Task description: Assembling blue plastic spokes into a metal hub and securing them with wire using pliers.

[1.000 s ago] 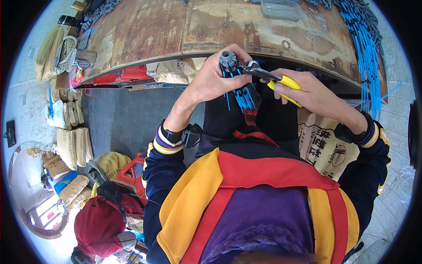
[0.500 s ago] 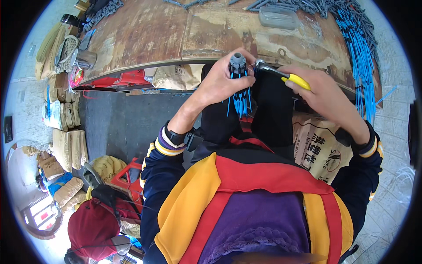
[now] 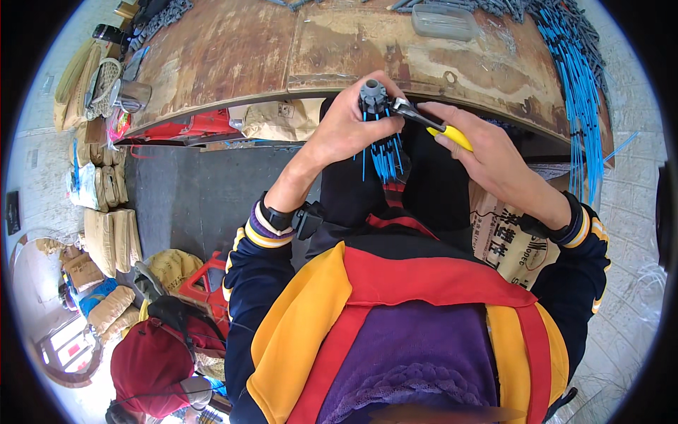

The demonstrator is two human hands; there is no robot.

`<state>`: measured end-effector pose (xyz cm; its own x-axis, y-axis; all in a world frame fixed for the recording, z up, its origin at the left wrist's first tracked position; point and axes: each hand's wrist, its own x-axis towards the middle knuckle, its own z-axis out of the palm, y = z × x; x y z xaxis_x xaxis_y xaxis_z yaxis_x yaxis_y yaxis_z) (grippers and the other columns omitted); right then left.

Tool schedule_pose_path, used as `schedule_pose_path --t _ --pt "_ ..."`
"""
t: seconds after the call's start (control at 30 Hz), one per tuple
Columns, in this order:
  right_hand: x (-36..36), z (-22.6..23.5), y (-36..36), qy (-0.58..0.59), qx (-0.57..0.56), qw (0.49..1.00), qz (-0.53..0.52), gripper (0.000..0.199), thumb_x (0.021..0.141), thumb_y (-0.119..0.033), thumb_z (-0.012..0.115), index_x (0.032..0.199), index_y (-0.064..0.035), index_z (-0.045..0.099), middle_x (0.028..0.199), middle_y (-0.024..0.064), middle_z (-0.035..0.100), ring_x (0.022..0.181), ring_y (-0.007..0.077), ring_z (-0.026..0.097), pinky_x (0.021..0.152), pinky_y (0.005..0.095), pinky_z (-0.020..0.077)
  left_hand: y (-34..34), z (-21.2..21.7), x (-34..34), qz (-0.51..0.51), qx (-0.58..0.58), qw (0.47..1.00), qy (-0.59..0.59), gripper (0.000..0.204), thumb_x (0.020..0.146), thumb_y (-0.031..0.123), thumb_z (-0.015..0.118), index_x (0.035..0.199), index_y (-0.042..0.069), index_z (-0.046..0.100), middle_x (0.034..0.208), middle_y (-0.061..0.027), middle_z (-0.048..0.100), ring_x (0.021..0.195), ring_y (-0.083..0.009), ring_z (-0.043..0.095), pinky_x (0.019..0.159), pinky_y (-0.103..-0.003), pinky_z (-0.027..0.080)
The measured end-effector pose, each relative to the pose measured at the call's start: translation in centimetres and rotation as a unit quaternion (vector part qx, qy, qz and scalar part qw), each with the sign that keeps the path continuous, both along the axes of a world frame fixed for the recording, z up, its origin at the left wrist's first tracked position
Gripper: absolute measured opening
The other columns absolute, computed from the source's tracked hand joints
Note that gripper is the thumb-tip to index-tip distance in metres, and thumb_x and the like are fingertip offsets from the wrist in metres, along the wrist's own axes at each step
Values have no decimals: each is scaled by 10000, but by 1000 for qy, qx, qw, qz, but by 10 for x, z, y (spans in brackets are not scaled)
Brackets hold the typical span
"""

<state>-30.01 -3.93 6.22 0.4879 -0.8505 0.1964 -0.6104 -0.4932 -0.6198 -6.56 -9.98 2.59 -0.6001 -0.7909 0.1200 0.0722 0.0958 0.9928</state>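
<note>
Left hand (image 3: 346, 131) fingers clamp a grey plug (image 3: 372, 95) upright — blue wires (image 3: 385, 152) hang down; right hand (image 3: 487, 152) grips yellow-handled pliers (image 3: 427, 121), tips seemingly touching it, above a rusty tabletop (image 3: 233, 56).
</note>
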Motion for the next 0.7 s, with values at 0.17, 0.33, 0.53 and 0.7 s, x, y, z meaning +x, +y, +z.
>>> schedule_pose_path --t 0.17,0.33,0.53,0.7 --pt "1 38 -2 78 173 981 30 585 856 -162 696 1374 -73 440 947 154 599 843 289 614 712 353 499 -1 6 3 36 -64 997 -18 301 753 -10 696 1028 72 604 872 32 574 809 -50 529 737 -231 446" --pt "0 30 -8 -66 641 764 -29 610 822 -166 722 1350 -47 439 883 144 598 793 308 626 674 354 499 -8 0 3 1 -114 992 -56 460 716 7 746 1136 47 564 917 -27 625 858 -98 608 768 -233 480" --pt "-7 10 0 98 -123 988 -5 513 809 -151 716 1231 0 468 776 106 584 711 229 634 601 321 486 -7 0 -3 -11 93 992 90 540 689 56 813 1164 70 558 940 -2 599 867 -74 567 781 -234 460" --pt "-6 40 -21 -86 650 754 30 456 814 -153 705 1185 -3 485 847 111 587 754 196 636 606 325 484 -17 -15 10 -105 53 992 35 622 668 30 794 1215 34 499 912 -53 612 778 -112 625 723 -246 495"
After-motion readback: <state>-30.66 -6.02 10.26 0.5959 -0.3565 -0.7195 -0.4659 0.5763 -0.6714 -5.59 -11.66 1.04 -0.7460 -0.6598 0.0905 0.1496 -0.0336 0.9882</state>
